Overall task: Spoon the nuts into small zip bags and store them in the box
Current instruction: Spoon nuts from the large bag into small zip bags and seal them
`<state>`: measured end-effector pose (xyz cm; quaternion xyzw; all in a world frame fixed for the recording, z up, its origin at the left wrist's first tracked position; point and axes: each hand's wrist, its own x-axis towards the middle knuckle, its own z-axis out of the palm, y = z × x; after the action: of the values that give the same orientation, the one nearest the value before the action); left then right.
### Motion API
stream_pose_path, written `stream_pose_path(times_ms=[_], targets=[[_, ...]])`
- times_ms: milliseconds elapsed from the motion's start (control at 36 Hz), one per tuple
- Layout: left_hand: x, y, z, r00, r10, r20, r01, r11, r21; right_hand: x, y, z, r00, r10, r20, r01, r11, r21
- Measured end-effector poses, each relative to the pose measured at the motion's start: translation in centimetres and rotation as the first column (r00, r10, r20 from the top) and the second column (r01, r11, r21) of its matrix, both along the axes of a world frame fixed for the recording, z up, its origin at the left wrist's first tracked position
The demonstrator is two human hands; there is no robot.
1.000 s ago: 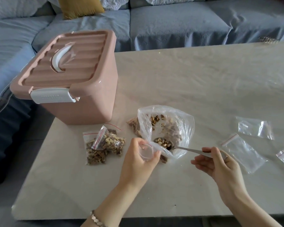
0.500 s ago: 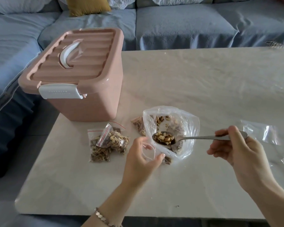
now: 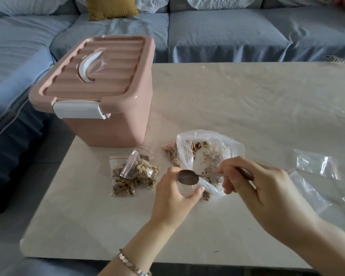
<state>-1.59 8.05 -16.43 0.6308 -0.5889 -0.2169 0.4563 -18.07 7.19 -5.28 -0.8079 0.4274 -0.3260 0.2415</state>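
I had the left hand [image 3: 173,200] curled round a small zip bag [image 3: 184,189], holding its mouth open toward the counter's front edge, just in front of the big nut bag [image 3: 209,154]. The right hand [image 3: 267,192] gripped the spoon [image 3: 188,177] by its handle, with the bowl turned over right above that mouth. I judged spillage the main risk. The mouth was narrow and the film limp, so nuts could miss it or fold it shut and scatter across the counter [image 3: 227,96]. Filled bags [image 3: 133,174] lay just in front of the box [image 3: 108,108] at the far-left corner, its lid latched.
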Motion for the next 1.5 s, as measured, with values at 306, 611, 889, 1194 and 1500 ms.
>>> stream_pose_path(times_ms=[306,611,889,1194,1500], targets=[[-0.1,0.0,0.3,0.999,-0.021,0.037,0.021,1.0,0.0,-0.6,0.2,-0.9,0.997,0.019,0.075,-0.018,1.0,-0.015],[1.2,-0.1,0.3,0.998,0.007,-0.063,0.007,0.974,0.226,-2.6,-3.2,-4.3,0.802,-0.504,0.321,0.437,0.861,0.261],[1.3,0.5,0.7,0.991,0.018,-0.129,0.013,0.972,0.235,0.8,-4.4,-8.0,0.761,-0.593,0.263,0.416,0.757,0.503],[1.4,0.5,0.4,0.995,0.011,-0.095,0.009,0.978,0.209,1.9,-3.4,-8.6,0.536,-0.744,0.399,0.137,0.543,0.828],[1.0,0.5,0.3,0.988,0.003,-0.152,0.022,0.987,0.159,-2.9,-1.7,-7.4,0.551,-0.714,0.432,0.269,0.643,0.717]])
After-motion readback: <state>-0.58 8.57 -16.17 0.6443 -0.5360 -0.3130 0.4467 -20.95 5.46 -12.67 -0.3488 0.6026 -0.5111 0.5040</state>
